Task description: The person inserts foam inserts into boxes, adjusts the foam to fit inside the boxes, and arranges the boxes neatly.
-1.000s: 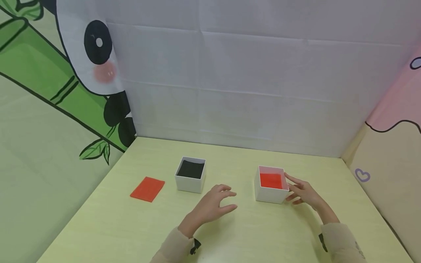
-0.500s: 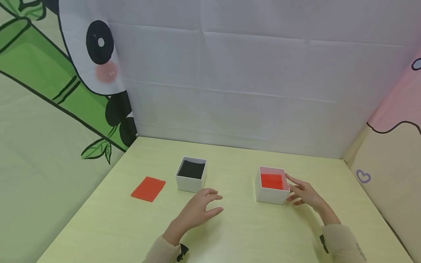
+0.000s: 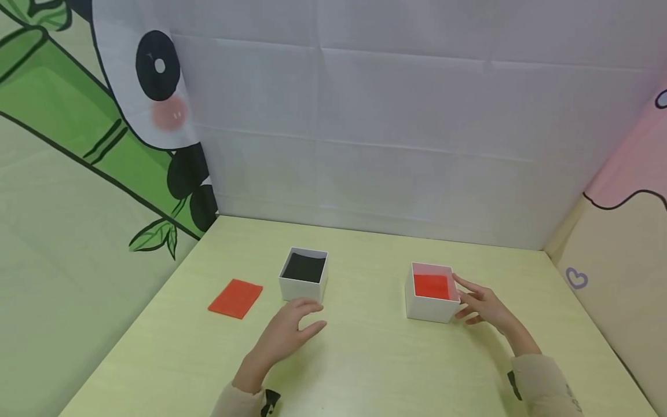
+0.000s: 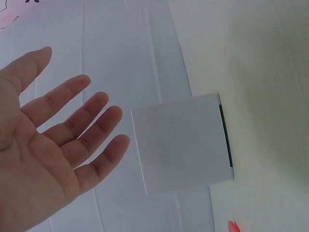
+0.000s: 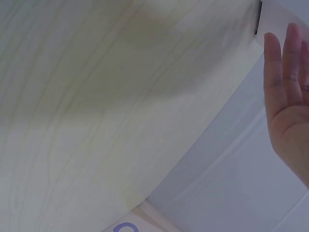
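Note:
My left hand [image 3: 286, 331] hovers in front of a white box [image 3: 302, 289] that has black material inside. In the left wrist view its fingers [image 4: 96, 113] are spread and slightly bent, with nothing in them and a gap to the box's side [image 4: 183, 145]. On the right, another white box [image 3: 431, 310] holds something red [image 3: 431, 286]. My right hand [image 3: 486, 310] is at that box's right side, its extended fingers touching or very near the wall. The right wrist view shows those fingers fairly straight beside a corner of the box.
A flat red square cloth or sheet [image 3: 235, 299] lies on the table [image 3: 375, 365] left of the black-filled box. A white sheet [image 3: 365, 139] hangs behind the table's back edge. Printed cartoon panels stand at the left [image 3: 62, 249] and right [image 3: 615, 243].
My left hand has moved leftward and slightly towards me, from the middle to in front of the black-filled box. The right hand and both boxes have stayed in place.

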Demonstrator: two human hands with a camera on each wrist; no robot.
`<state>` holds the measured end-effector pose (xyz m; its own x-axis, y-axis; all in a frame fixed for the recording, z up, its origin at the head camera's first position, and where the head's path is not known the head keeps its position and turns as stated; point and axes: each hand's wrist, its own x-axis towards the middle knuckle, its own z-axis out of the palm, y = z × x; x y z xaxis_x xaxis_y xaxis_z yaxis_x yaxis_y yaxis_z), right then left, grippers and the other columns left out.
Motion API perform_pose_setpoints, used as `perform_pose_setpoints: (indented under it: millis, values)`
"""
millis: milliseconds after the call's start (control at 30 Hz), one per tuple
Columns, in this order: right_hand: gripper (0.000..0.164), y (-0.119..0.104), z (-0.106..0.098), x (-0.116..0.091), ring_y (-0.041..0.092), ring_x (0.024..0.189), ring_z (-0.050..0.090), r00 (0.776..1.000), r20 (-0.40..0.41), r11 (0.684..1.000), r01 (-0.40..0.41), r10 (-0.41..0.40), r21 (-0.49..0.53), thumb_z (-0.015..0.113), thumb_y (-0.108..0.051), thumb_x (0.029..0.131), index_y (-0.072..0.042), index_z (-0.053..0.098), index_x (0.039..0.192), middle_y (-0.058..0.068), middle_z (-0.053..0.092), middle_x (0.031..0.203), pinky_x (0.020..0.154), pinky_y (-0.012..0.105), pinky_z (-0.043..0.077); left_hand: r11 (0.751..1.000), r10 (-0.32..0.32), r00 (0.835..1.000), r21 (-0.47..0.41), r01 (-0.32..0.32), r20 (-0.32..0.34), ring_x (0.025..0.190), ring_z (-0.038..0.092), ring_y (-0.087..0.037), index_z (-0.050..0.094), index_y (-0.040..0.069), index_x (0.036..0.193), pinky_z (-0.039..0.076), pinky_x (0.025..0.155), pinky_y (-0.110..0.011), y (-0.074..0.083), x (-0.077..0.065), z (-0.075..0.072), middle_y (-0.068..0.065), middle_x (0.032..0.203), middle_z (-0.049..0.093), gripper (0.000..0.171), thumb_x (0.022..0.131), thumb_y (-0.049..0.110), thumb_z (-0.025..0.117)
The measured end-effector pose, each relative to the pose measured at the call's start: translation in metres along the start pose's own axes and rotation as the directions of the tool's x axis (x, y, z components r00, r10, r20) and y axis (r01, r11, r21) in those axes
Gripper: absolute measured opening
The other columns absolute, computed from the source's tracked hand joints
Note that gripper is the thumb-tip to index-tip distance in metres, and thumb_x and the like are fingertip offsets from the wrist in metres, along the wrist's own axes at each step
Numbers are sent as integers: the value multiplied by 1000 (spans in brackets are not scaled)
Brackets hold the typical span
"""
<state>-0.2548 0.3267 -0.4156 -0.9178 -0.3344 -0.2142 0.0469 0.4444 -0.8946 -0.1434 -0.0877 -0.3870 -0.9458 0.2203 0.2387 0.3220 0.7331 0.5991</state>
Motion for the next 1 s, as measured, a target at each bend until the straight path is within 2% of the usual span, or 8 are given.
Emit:
perform_pose_setpoints:
  millis: [200,333,667,1000]
  values:
    - [59,-1,0,0,32,80,62,1000,0,1000,-2,2,2,48,-23,93,-10,18,142,27,50,116,68,40,50,993,-120,992,13,120,-31,101,52,-21,65,9,105,41,85,-40,-12,-3,-15,-1,104,58,28,80,23,67]
    - [59,-2,0,0,32,80,62,1000,5,1000,-2,2,1,48,-23,93,-9,18,142,29,48,118,67,41,50,986,-164,986,21,165,-43,102,52,-24,64,7,107,41,85,-42,-23,-3,-25,-4,107,59,30,81,21,66]
    - [58,-3,1,-1,32,80,62,1000,18,1000,10,-10,1,47,-21,94,-7,17,142,28,51,115,67,41,50,976,-215,974,-5,216,-72,107,49,-30,60,2,113,40,87,-46,-49,1,-44,-12,112,56,33,84,19,63]
    - [59,-3,2,-2,34,81,61,1000,12,1000,-1,1,9,47,-23,94,-9,17,142,27,51,115,68,41,49,966,-257,965,27,259,-46,112,43,-36,55,-1,118,36,89,-50,-63,8,-59,-20,119,50,37,88,21,57]
